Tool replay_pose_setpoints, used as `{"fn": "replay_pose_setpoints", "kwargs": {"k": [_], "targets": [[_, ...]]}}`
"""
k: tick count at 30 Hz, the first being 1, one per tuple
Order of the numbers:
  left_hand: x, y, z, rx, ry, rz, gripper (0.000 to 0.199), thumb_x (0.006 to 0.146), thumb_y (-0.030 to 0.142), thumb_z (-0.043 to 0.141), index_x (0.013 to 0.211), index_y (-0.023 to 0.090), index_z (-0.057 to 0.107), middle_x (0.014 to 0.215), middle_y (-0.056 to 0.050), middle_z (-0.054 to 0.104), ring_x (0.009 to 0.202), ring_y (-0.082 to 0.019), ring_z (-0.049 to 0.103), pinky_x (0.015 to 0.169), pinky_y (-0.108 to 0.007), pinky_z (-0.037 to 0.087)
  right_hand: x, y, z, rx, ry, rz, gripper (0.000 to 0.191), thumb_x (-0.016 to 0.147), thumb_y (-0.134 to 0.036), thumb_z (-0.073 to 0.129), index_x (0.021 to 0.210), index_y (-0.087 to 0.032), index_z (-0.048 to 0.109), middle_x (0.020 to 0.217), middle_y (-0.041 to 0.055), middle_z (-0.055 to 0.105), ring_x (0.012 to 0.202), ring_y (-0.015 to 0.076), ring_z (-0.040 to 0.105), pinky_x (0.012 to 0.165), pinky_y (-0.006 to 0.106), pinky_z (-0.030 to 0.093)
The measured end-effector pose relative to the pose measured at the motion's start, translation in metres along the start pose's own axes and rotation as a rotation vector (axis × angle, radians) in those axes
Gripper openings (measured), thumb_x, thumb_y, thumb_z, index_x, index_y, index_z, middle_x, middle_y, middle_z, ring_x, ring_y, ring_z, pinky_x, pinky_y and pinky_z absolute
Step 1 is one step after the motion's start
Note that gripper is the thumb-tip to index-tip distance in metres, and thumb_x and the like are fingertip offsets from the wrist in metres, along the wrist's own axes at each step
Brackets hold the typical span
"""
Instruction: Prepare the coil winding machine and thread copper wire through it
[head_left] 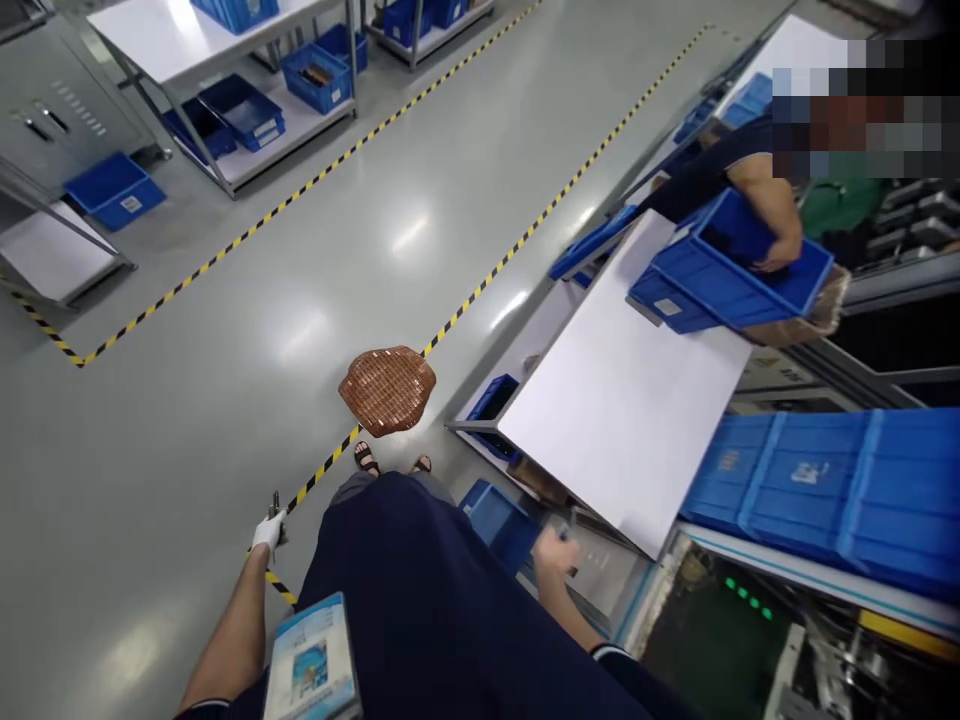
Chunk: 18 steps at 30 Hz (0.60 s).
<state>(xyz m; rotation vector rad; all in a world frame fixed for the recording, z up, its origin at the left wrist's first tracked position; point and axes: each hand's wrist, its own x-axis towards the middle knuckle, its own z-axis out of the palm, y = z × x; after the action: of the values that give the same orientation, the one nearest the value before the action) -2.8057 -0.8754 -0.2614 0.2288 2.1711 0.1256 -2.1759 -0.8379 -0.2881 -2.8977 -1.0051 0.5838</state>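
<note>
My left hand (268, 532), in a white glove, is closed around a dark metal tool (276, 503) at the lower left, above the floor beside the striped tape. On the other side of my body, my right hand (556, 550) is blurred by motion; its fingers look curled around a small object that I cannot make out. A blue bin (499, 525) stands low just left of that hand, and the white table (615, 390) is above and to the right of it.
A brown woven seat (387, 390) stands ahead of my feet. At the right, a person (761, 190) reaches into a blue crate (697, 265) on the table. More blue crates (810, 480) and a machine (720, 620) are at the lower right. Shelves (292, 120) stand upper left.
</note>
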Motion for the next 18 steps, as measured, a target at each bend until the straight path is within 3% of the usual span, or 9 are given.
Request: {"fn": "replay_pose_setpoints", "kwargs": {"k": [2,5,8,10,12,14,16,18], "targets": [[0.034,0.002,-0.014,-0.102,-0.019,-0.113,0.038,0.107,0.050,0.061,0.096,0.014,0.068,0.072,0.003,0.056,0.058,-0.011,0.053,0.061,-0.025,0.056,0.023,-0.076,0.017,0.062,-0.026,-0.023,0.066,0.090,-0.062,0.030,0.132,-0.021,0.060,0.099,0.0205,0.077,0.096,0.0421,0.078,0.085,0.058,0.063],[0.072,0.001,-0.041,-0.245,-0.028,-0.182,0.026,0.100,0.038,0.063,0.097,0.013,0.068,0.067,0.001,0.057,0.051,-0.012,0.049,0.052,-0.025,0.051,0.053,-0.172,0.041,0.158,-0.099,-0.143,0.057,0.088,-0.061,0.043,0.123,-0.020,0.061,0.113,0.0182,0.078,0.106,0.0342,0.074,0.098,0.044,0.058],[0.089,0.000,-0.070,-0.423,0.042,-0.170,0.029,0.096,0.035,0.061,0.114,0.013,0.069,0.070,0.001,0.059,0.052,-0.011,0.051,0.055,-0.023,0.054,0.067,-0.245,0.055,0.244,-0.162,-0.255,0.050,0.085,-0.057,0.049,0.119,-0.022,0.062,0.118,0.0151,0.078,0.108,0.0306,0.072,0.100,0.039,0.055],[0.088,0.005,-0.088,-0.521,0.096,-0.171,0.035,0.097,0.039,0.059,0.120,0.014,0.068,0.071,0.002,0.057,0.053,-0.010,0.052,0.059,-0.023,0.058,0.068,-0.279,0.054,0.286,-0.190,-0.277,0.049,0.083,-0.055,0.051,0.116,-0.022,0.062,0.113,0.0139,0.078,0.106,0.0311,0.071,0.099,0.040,0.055],[0.086,0.016,-0.105,-0.570,0.125,-0.188,0.035,0.097,0.040,0.060,0.119,0.015,0.068,0.069,0.002,0.055,0.051,-0.010,0.050,0.059,-0.025,0.059,0.068,-0.296,0.050,0.309,-0.208,-0.251,0.048,0.079,-0.054,0.053,0.114,-0.022,0.062,0.107,0.0143,0.078,0.105,0.0339,0.072,0.099,0.043,0.055],[0.088,0.038,-0.124,-0.569,0.137,-0.199,0.033,0.098,0.038,0.059,0.117,0.013,0.069,0.067,0.002,0.054,0.047,-0.009,0.046,0.055,-0.026,0.057,0.068,-0.295,0.048,0.312,-0.217,-0.187,0.049,0.076,-0.055,0.053,0.111,-0.022,0.062,0.106,0.0163,0.078,0.109,0.0382,0.072,0.102,0.048,0.055],[0.100,0.073,-0.145,-0.537,0.148,-0.179,0.035,0.099,0.034,0.057,0.119,0.009,0.070,0.066,0.002,0.054,0.046,-0.009,0.044,0.052,-0.025,0.054,0.068,-0.278,0.051,0.295,-0.226,-0.100,0.049,0.073,-0.056,0.052,0.108,-0.023,0.063,0.107,0.0189,0.078,0.116,0.0433,0.073,0.106,0.054,0.056],[0.120,0.123,-0.166,-0.488,0.159,-0.125,0.039,0.099,0.033,0.057,0.124,0.006,0.070,0.066,0.002,0.054,0.048,-0.009,0.047,0.051,-0.023,0.052,0.063,-0.255,0.060,0.259,-0.241,0.007,0.049,0.071,-0.058,0.050,0.104,-0.025,0.064,0.102,0.0224,0.078,0.118,0.0504,0.073,0.105,0.062,0.056]]}}
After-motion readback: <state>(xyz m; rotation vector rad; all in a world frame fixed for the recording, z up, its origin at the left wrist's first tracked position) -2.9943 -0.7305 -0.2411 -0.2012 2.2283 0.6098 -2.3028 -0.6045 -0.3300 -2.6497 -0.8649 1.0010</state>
